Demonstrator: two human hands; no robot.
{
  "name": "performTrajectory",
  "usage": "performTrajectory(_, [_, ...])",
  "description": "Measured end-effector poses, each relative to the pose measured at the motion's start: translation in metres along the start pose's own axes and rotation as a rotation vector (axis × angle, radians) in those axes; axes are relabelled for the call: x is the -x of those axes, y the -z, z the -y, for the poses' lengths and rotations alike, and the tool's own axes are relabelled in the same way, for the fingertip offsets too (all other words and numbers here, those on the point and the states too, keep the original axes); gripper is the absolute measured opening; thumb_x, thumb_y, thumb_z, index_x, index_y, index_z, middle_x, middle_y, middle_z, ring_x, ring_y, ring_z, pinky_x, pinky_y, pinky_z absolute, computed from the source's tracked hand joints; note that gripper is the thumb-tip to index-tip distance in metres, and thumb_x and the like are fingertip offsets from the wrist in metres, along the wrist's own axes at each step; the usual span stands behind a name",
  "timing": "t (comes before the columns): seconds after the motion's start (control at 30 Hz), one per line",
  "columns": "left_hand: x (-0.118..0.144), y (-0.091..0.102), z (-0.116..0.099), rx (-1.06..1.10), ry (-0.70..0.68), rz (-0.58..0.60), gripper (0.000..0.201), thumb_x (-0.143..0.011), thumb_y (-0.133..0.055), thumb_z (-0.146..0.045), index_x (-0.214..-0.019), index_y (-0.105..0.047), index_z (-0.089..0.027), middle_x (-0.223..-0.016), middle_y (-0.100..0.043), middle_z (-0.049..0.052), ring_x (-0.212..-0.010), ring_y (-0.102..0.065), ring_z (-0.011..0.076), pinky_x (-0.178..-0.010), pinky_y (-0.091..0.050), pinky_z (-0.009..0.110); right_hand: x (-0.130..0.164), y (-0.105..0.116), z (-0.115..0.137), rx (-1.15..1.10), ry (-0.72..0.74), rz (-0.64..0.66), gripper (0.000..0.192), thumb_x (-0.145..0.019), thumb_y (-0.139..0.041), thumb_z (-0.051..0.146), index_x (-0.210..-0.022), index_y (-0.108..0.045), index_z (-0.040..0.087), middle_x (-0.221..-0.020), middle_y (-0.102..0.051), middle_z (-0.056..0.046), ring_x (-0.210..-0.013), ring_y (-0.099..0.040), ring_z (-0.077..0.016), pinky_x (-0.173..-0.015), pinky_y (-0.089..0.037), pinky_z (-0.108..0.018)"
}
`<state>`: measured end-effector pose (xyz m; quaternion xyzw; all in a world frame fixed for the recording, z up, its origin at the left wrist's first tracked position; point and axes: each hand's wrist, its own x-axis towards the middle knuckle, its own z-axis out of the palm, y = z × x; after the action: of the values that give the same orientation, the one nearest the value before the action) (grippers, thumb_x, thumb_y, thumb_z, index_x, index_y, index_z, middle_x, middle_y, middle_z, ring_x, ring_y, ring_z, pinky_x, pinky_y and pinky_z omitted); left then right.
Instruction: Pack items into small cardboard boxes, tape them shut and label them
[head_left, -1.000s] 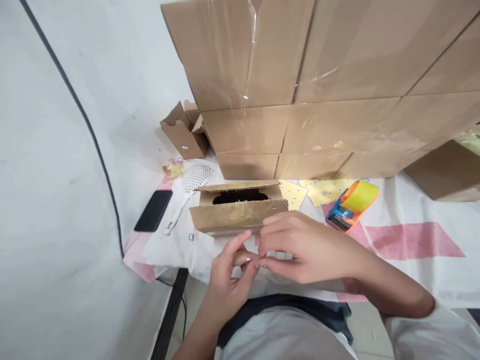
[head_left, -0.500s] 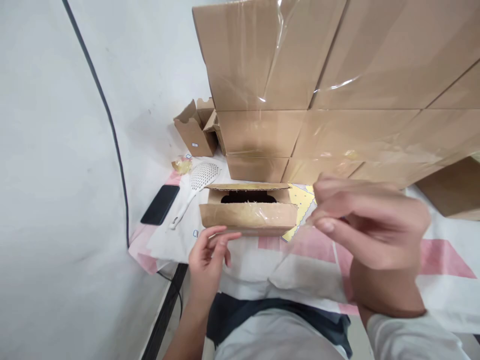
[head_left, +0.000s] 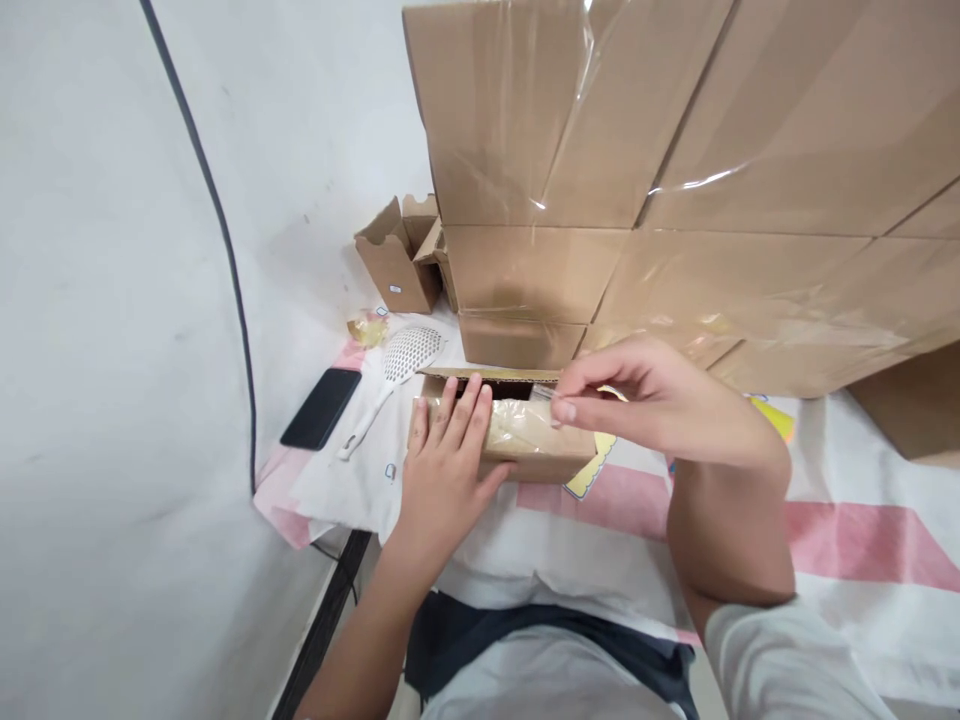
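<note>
A small cardboard box [head_left: 536,462] lies on the cloth in front of me, with a dark gap between its raised back flap and its front flap. My left hand [head_left: 450,450] rests spread on the front flap, fingertips over the gap and thumb along the front side. Shiny clear tape [head_left: 517,425] covers part of that flap. My right hand [head_left: 637,400] is closed in a pinch at the box's right end. A thin strip of clear tape [head_left: 541,393] shows at its fingertips, above the gap.
Large taped cartons [head_left: 532,270] stand behind the box. To the left are a white skimmer [head_left: 412,352], a black phone [head_left: 321,408], crumpled tape [head_left: 367,330] and an open small carton [head_left: 397,270]. A yellow patterned piece [head_left: 592,468] lies under the box's right end.
My right hand has moved left and inward to the box's right end, still pinched. My left hand has risen from in front of the box to lie on its front flap.
</note>
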<state>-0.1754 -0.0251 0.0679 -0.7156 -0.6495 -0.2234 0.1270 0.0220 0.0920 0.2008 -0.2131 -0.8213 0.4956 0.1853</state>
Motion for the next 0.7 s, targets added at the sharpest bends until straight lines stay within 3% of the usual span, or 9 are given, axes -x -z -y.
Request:
performTrajectory(0.1, [0.003,-0.003,-0.002,-0.009,0.023,-0.015,0.075,-0.094,-0.065,-0.046,-0.157,-0.040,-0.012,-0.154,-0.054,0.016,-0.152,-0.039,0.0353,-0.129,-0.015,0.054,-0.007,0.003,-0.010,-0.077,-0.052,0.082,0.033,-0.088,-0.069,0.046,-0.073,-0.068,0.017,-0.064,-0.054,0.001,-0.060,-0.046,-0.0110,-0.055,-0.034,-0.026])
performTrajectory(0.27, [0.003,-0.005,-0.004,-0.005,0.032,0.011,0.069,-0.095,-0.063,-0.046,-0.154,-0.046,-0.014,-0.156,-0.053,0.012,-0.149,-0.044,0.0329,-0.129,-0.018,0.050,-0.032,-0.011,-0.045,0.276,-0.204,0.030,0.028,-0.089,-0.056,0.029,-0.063,-0.056,0.017,-0.060,-0.043,0.004,-0.058,-0.035,-0.0093,-0.055,-0.024,-0.029])
performTrajectory(0.4, [0.003,-0.005,-0.006,-0.014,0.034,-0.016,0.069,-0.094,-0.065,-0.046,-0.153,-0.046,-0.015,-0.155,-0.054,0.011,-0.147,-0.048,0.0319,-0.127,-0.021,0.049,-0.040,-0.018,-0.056,0.431,-0.209,0.001,0.029,-0.086,-0.054,0.021,-0.059,-0.047,0.018,-0.057,-0.040,0.004,-0.056,-0.034,-0.0090,-0.056,-0.021,-0.031])
performTrajectory(0.57, [0.003,-0.007,-0.008,-0.029,0.026,-0.044,0.071,-0.094,-0.064,-0.047,-0.155,-0.044,-0.016,-0.154,-0.055,0.013,-0.144,-0.051,0.0323,-0.125,-0.024,0.048,-0.037,-0.011,-0.051,0.340,-0.163,0.024,0.029,-0.090,-0.055,0.024,-0.062,-0.049,0.018,-0.058,-0.042,0.005,-0.057,-0.035,-0.0088,-0.056,-0.023,-0.029])
performTrajectory(0.7, [0.002,-0.009,-0.007,-0.031,0.024,-0.051,0.070,-0.094,-0.064,-0.047,-0.154,-0.046,-0.015,-0.153,-0.055,0.013,-0.143,-0.052,0.0324,-0.124,-0.025,0.047,-0.020,-0.002,-0.031,0.081,-0.013,0.206,0.032,-0.093,-0.056,0.027,-0.063,-0.047,0.019,-0.059,-0.035,0.006,-0.057,-0.031,-0.0081,-0.054,-0.025,-0.026])
